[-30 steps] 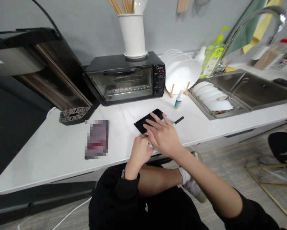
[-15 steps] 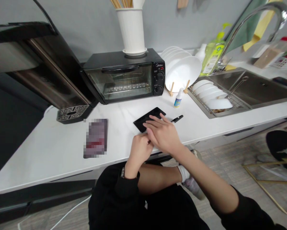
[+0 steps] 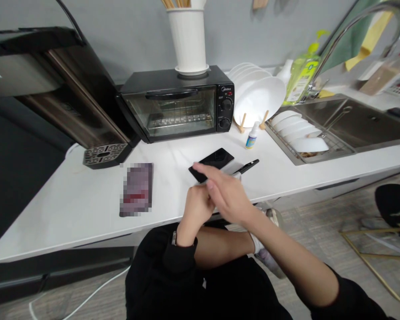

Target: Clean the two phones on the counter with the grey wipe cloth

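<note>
My left hand (image 3: pixel 198 204), curled with its fingers hidden underneath, is at the counter's front edge. Against it lies my right hand (image 3: pixel 228 191), palm turned inward, its fingers outstretched and pressed side by side over the left knuckles. Whether anything sits between the hands is hidden. Just beyond them a black phone (image 3: pixel 216 161) lies flat, partly covered by the right fingers. A black pen (image 3: pixel 248 166) rests to its right, near a small whitish item (image 3: pixel 236 175) half hidden behind the right hand. A little spray bottle (image 3: pixel 252 137) stands farther back.
A blurred-out flat item (image 3: pixel 137 189) lies on the white counter (image 3: pixel 73 209) at left. Behind are a coffee machine (image 3: pixel 69 98), a toaster oven (image 3: pixel 179 111) with a white utensil pot (image 3: pixel 188 42), and racked plates (image 3: pixel 258 100). The sink (image 3: pixel 369 124) with bowls is at right.
My right hand has turned from palm down with spread fingers to edge-on with fingers together. The whitish item beside the pen shows more now. The view has shifted slightly.
</note>
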Available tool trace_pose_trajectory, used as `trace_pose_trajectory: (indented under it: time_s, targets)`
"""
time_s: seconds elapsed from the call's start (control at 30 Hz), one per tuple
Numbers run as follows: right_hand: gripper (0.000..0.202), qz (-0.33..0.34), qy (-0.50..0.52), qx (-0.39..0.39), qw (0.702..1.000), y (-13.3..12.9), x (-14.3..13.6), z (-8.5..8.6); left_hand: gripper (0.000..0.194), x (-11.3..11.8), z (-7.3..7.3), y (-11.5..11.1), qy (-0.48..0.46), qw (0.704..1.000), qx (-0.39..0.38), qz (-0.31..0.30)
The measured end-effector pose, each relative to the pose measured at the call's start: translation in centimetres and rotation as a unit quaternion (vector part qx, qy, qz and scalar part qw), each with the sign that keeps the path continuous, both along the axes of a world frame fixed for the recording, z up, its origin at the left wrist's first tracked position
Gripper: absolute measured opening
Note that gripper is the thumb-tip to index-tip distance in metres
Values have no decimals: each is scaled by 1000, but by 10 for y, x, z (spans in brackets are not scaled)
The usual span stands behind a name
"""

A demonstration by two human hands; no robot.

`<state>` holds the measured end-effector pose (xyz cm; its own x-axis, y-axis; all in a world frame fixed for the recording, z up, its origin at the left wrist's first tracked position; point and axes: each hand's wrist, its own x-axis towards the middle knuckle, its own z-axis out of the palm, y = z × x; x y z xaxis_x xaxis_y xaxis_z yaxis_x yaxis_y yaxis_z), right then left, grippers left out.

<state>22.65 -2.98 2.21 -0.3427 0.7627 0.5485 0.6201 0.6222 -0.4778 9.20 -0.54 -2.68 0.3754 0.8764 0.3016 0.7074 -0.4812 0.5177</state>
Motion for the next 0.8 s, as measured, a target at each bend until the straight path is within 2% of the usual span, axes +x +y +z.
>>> trace_pose_trajectory:
  time_s: [0.1, 0.2, 0.27, 0.33, 0.4, 0.5, 0.57, 0.63, 0.73, 0.8]
  targets:
    - [46, -84, -45, 5, 995, 22, 38, -4, 24, 1, 4, 0, -29, 999, -1, -21]
    - [43, -136, -120, 17, 983, 41, 72, -11, 21, 3, 6, -1, -84, 995, -2, -44]
    - [44, -191, -124, 37, 973, 42, 77, -13, 25, 3, 6, -2, -99, 994, -7, -42]
    - [42, -221, -113, 60, 967, 35, 65, -13, 24, 4, 6, -2, -85, 996, -13, -35]
    - [41, -172, -109, 68, 977, 23, 40, -14, 21, 3, 6, -1, -52, 998, -19, -22]
    - [42, -34, -127, 74, 989, 7, 6, -17, 18, 2, 4, 2, -19, 1000, -23, 0]
    - [47, -11, -138, 85, 987, 5, 2, -20, 18, 1, 4, 4, -22, 999, -24, 6]
    - [49, -44, -150, 86, 984, 14, 18, -23, 22, 1, 5, 3, -36, 999, -28, 8]
    - [49, -157, -163, 68, 972, 36, 59, -23, 30, 2, 7, 1, -89, 995, -41, 0]
    - [50, -220, -159, 59, 961, 46, 75, -21, 34, 3, 9, 1, -122, 991, -54, -4]
